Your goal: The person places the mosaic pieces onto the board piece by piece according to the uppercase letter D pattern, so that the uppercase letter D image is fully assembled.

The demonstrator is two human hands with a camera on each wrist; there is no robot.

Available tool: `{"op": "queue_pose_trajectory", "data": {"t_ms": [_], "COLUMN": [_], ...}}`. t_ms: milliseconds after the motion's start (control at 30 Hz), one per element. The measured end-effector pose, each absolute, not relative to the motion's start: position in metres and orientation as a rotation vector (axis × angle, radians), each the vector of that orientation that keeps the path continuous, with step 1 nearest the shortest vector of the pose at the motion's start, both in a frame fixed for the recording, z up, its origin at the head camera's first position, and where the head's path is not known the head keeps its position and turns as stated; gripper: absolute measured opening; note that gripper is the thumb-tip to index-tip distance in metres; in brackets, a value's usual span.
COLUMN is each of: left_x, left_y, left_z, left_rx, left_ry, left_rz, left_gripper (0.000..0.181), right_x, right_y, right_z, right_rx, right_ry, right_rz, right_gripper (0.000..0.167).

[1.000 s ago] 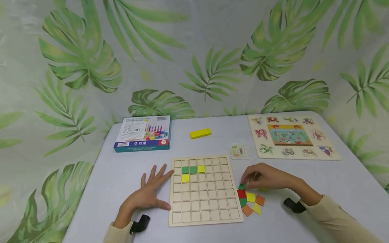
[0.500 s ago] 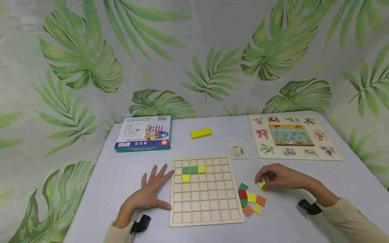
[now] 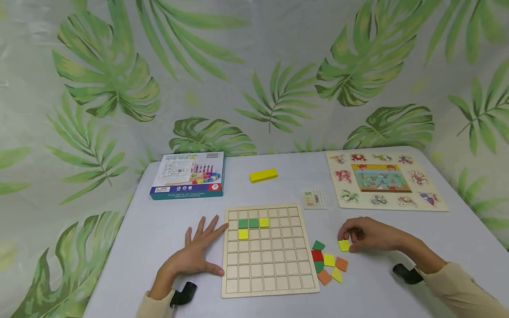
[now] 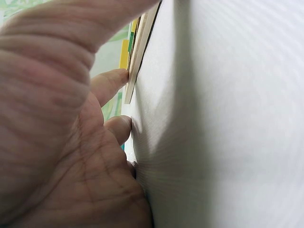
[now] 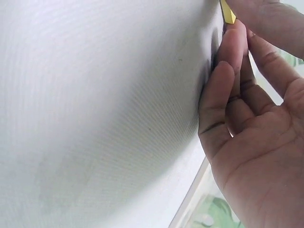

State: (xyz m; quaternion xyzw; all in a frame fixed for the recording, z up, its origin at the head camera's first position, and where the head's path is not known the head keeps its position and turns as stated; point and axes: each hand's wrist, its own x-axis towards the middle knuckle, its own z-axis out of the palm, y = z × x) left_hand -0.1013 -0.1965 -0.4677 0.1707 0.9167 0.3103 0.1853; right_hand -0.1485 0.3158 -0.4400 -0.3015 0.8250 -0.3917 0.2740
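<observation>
The wooden grid board [image 3: 274,267] lies flat, with two green tiles [image 3: 248,223] and a yellow tile in one row and another yellow tile [image 3: 243,234] below. My left hand [image 3: 195,254] is spread at the board's left edge, thumb and index fingertip touching it; the left wrist view shows a fingertip at the board's edge [image 4: 137,61]. To the right of the board, my right hand [image 3: 371,234] pinches a yellow tile [image 3: 343,245] between thumb and fingers, low over the cloth. In the right wrist view only part of that yellow tile [image 5: 228,13] shows.
Several red, green, yellow and orange [image 3: 324,277] tiles lie beside the board's right edge. Behind are a small pattern card [image 3: 314,199], a yellow block [image 3: 263,175], a boxed set [image 3: 187,176] at the left and a sea-animal puzzle board [image 3: 346,197] at the right.
My right hand has let go of the green piece by the tile pile, moved right and taken hold of a yellow tile. The left hand has stayed in place.
</observation>
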Motion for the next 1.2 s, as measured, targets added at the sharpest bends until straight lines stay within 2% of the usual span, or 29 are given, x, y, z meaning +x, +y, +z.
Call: {"op": "queue_pose_trajectory", "data": {"t_ms": [500, 833, 1200], "left_x": [-0.1, -0.1, -0.1], "left_y": [-0.197, -0.196, -0.196], "left_z": [-0.465, -0.462, -0.464], "left_rx": [0.486, 0.493, 0.472], "left_ry": [2.58, 2.577, 2.574], "left_rz": [0.897, 0.924, 0.914], "left_gripper": [0.122, 0.121, 0.121], "right_x": [-0.145, -0.142, -0.139], "right_y": [0.306, 0.297, 0.282], "right_z": [-0.437, -0.433, -0.425], "right_rx": [-0.697, -0.833, -0.851], "right_ry": [2.282, 2.339, 2.404], "right_rz": [-0.942, -0.851, -0.786], "right_gripper": [0.026, 0.017, 0.014]}}
